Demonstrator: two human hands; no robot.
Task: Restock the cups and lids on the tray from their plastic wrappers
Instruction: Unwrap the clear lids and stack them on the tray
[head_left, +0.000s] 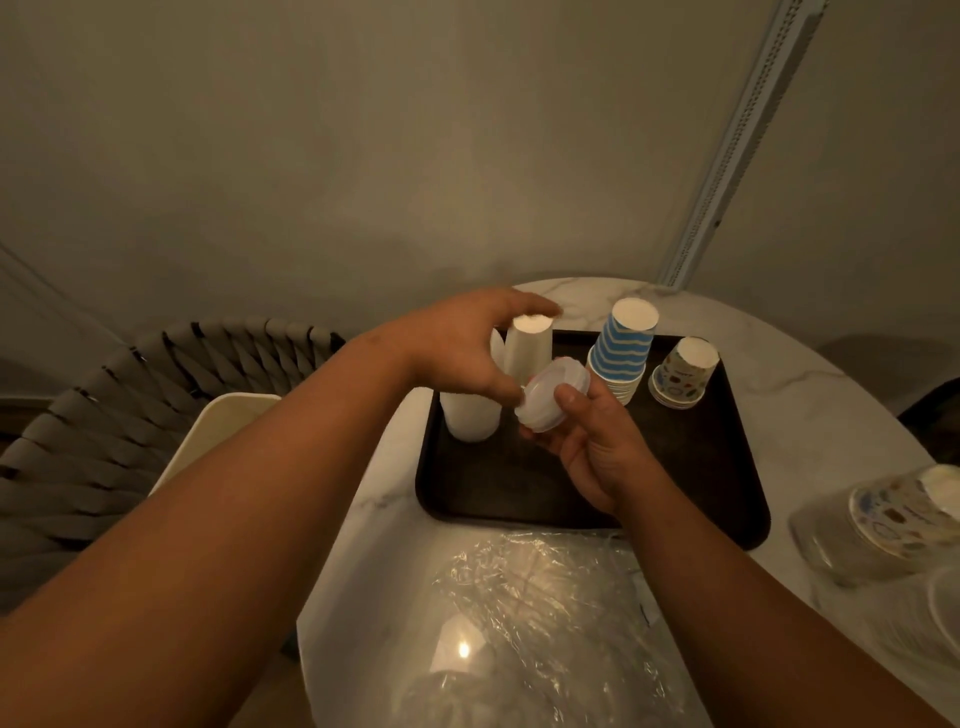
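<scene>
- Lids (553, 395), a small stack of clear plastic ones, sit tilted in the air over the tray (691, 467), just in front of the white cups; they have not yet been set down.
- Right hand (597, 447) holds the stack from below, thumb curled over its near edge.
- Left hand (462, 353) reaches in from the left, thumb tip touching the stack's left edge, the other fingers spread loosely above the white cups (527, 348); whether it really pinches the lids I cannot tell.
- Three groups of upside-down cups already stand along the tray's far side: the white cups at left, striped cups (621, 348) in the middle, patterned cups (685, 371) at right. So the cup part looks largely done for these sorts.
- No lids can be seen lying on the tray, and its near half is bare, so the lid part seems to be only starting.
- An opened wrapper (535, 613) lies crumpled on the bench (810, 415) just in front of the tray; it looks spent.
- At the right edge of the bench a sleeve (883, 525) of patterned cups lies on its side, wrapped in plastic, blurred; that much likely remains to be unpacked.
- A woven chair (104, 441) stands left of the bench.
</scene>
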